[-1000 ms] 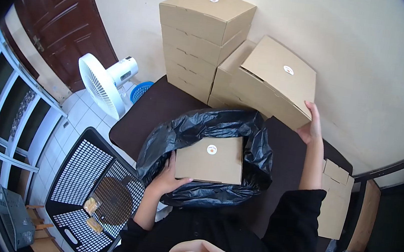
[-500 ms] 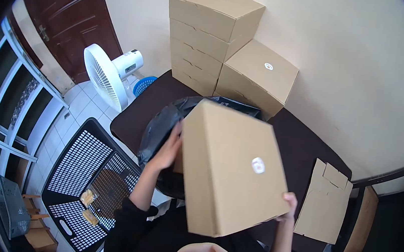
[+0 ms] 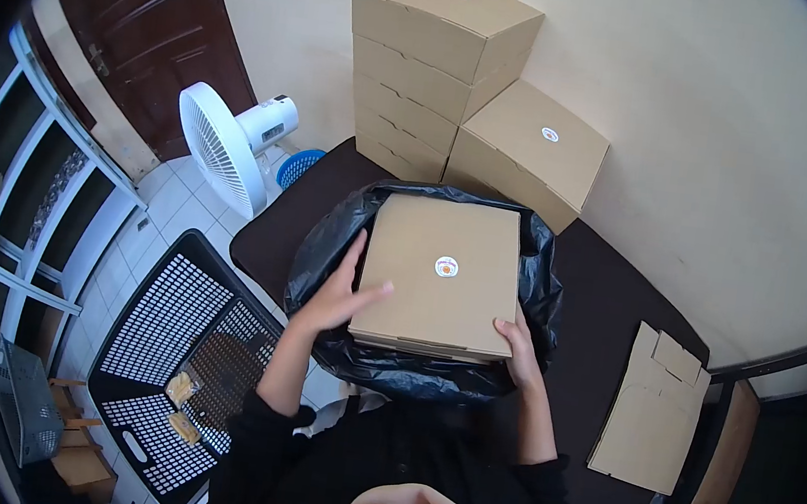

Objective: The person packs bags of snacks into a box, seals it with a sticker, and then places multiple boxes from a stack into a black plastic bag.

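A brown cardboard box with a round white sticker lies level within the mouth of a black plastic bag, and the bag's rim spreads around it. My left hand grips the box's left side, thumb on the lid and fingers down the side. At the front right corner my right hand holds it, thumb on top and the other fingers partly hidden. What lies under the box inside the bag is hidden.
Several stacked boxes and a lower box stand against the wall on the dark table. Flattened cardboard lies at right. A white fan and a black plastic crate with small packets are at left.
Both hands have brought the box from a tilted position above the bag down level into its mouth. The camera view has shifted slightly.
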Tool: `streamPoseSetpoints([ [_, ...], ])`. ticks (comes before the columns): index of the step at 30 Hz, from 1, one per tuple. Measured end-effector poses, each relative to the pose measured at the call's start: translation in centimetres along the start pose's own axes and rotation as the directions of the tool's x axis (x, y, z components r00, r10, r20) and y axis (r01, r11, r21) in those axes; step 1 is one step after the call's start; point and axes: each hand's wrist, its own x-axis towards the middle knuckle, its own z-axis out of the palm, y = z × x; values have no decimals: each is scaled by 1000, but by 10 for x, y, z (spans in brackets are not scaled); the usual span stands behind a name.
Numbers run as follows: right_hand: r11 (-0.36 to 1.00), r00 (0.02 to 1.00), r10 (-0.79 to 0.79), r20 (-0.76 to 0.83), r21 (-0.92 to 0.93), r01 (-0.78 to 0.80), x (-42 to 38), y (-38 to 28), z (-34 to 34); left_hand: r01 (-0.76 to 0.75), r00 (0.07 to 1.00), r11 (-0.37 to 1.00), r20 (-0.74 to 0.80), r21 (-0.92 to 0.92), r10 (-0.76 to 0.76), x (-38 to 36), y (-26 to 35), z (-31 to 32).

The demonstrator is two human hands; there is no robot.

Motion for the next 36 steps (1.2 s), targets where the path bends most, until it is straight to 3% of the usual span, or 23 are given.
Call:
streamPoseSetpoints([
  [1, 1000, 1000, 5, 0, 2, -5, 0, -2, 0, -73, 997, 997, 14, 20, 73, -6, -9, 4],
  [5, 995, 991, 95, -92, 30, -93, -10, -17, 12, -80, 996, 993, -41, -83, 77, -14, -24, 15],
  [6, 875, 955, -182, -233, -481, 49, -16, -27, 20, -86, 996, 993, -35, -83, 84, -13, -26, 14],
  [7, 490, 856, -477, -200, -869, 71, -20, -39, 29, -75, 997, 993, -34, -86, 72, -13, -26, 14],
  [8, 458, 797, -586, -147, -871, 176, -19, -52, 41, -51, 999, 987, -18, -151, 49, -12, -19, 15],
  [9, 500, 825, -560, -75, -824, 265, -15, -54, 45, -25, 1000, 977, -1, -214, 26, -12, -15, 16],
  [13, 424, 912, -410, 27, -879, 217, 6, -56, 70, -15, 1000, 981, 24, -196, 20, -14, -11, 17],
  [15, 193, 887, -448, 110, -957, 216, 20, -42, 80, -2, 999, 965, 34, -261, 11, -19, -10, 19],
  [16, 191, 886, -450, 112, -957, 218, 22, -39, 81, 11, 999, 946, 41, -323, 2, -21, -11, 20],
  [18, 136, 917, -365, 161, -965, 223, 19, -34, 84, -11, 999, 954, 29, -298, 20, -27, -14, 21],
  [24, 109, 939, -305, 159, -974, 200, 21, -33, 84, 10, 997, 954, 70, -301, 11, -26, -9, 20],
  [27, 104, 938, -303, 165, -973, 205, 22, -32, 84, -8, 998, 984, 62, -178, 19, -26, 1, 21],
  [28, 101, 938, -306, 163, -974, 202, 22, -32, 83, 17, 1000, 963, 9, 271, -20, -27, 18, 25],
  [29, 98, 937, -309, 164, -974, 203, 22, -32, 84, 62, 998, 746, -58, 663, -30, -26, 29, 29],
  [30, 96, 935, -314, 163, -975, 203, 22, -33, 84, -38, 995, 681, -37, 732, 95, -21, 32, 36],
  [31, 93, 934, -319, 162, -975, 201, 21, -32, 84, -43, 994, 680, -36, 732, 101, -15, 32, 43],
  [33, 177, 930, -346, 125, -965, 195, 22, -29, 82, -137, 966, 521, -2, 842, 258, -1, 29, 55],
  [36, 129, 928, -330, 171, -966, 224, 18, -31, 78, -175, 961, 461, 49, 870, 273, 2, 27, 59],
])
